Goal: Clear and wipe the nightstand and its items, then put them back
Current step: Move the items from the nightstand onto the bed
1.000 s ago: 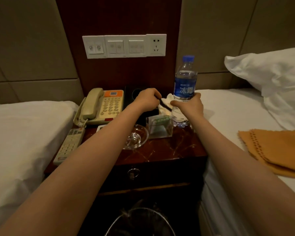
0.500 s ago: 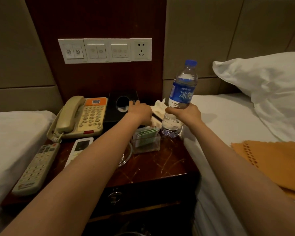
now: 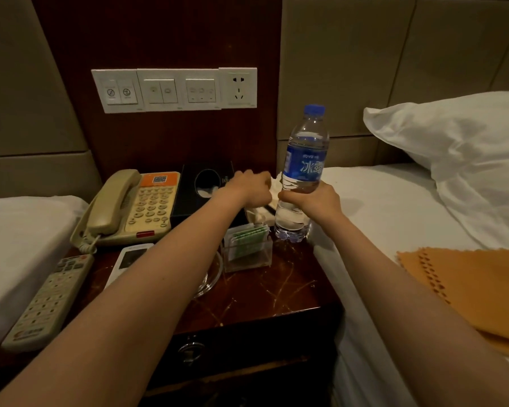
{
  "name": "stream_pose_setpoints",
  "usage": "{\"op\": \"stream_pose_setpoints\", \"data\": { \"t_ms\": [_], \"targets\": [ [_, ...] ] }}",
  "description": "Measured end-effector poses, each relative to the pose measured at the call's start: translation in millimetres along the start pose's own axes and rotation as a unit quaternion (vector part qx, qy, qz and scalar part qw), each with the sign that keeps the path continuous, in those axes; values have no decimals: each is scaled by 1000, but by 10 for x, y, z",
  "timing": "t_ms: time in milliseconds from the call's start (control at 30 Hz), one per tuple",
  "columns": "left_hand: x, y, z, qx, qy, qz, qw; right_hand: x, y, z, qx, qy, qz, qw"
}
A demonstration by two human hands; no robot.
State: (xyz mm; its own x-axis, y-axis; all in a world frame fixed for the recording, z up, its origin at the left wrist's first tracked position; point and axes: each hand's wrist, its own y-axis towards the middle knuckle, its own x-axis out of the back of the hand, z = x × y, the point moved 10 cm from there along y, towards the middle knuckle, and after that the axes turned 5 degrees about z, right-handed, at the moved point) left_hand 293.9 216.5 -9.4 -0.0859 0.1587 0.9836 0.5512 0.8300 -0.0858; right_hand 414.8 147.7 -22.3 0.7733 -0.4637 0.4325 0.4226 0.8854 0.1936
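Water bottle [image 3: 304, 168], blue-capped, is gripped round its middle by the right hand [image 3: 315, 201] at the back right corner of the nightstand [image 3: 276, 292]. A second ago it stood upright; now its top leans toward the right bed [image 3: 394, 218]. I cannot tell whether its base has left the wood. Clearing has likely begun with this item. The left hand [image 3: 247, 189] is curled at the white tissue [image 3: 275, 188] by the black tissue box [image 3: 194, 183]; what it holds, if anything, I cannot tell. A clear card holder [image 3: 247, 251] stands just in front of the bottle's base. Rightward, bare sheet lies open between the pillow [image 3: 453, 148] and the orange cloth [image 3: 476, 292].
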Motion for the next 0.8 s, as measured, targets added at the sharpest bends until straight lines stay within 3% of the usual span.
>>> {"op": "stream_pose_setpoints", "data": {
  "t_ms": [100,233,467,600,800],
  "targets": [
    [-216,20,20,2,134,79,988,45,-2,-79,-12,40,5,999],
    [-287,82,18,-17,238,51,970,131,-18,-254,-43,137,-10,990],
    [-63,191,82,5,96,12,995,159,-11,-333,-57,193,-19,979],
    [15,397,48,42,98,-20,994,182,-18,-390,-56,209,-47,975],
    [-401,685,-229,10,109,109,988,189,25,-401,-48,209,-53,975]
  ]
}}
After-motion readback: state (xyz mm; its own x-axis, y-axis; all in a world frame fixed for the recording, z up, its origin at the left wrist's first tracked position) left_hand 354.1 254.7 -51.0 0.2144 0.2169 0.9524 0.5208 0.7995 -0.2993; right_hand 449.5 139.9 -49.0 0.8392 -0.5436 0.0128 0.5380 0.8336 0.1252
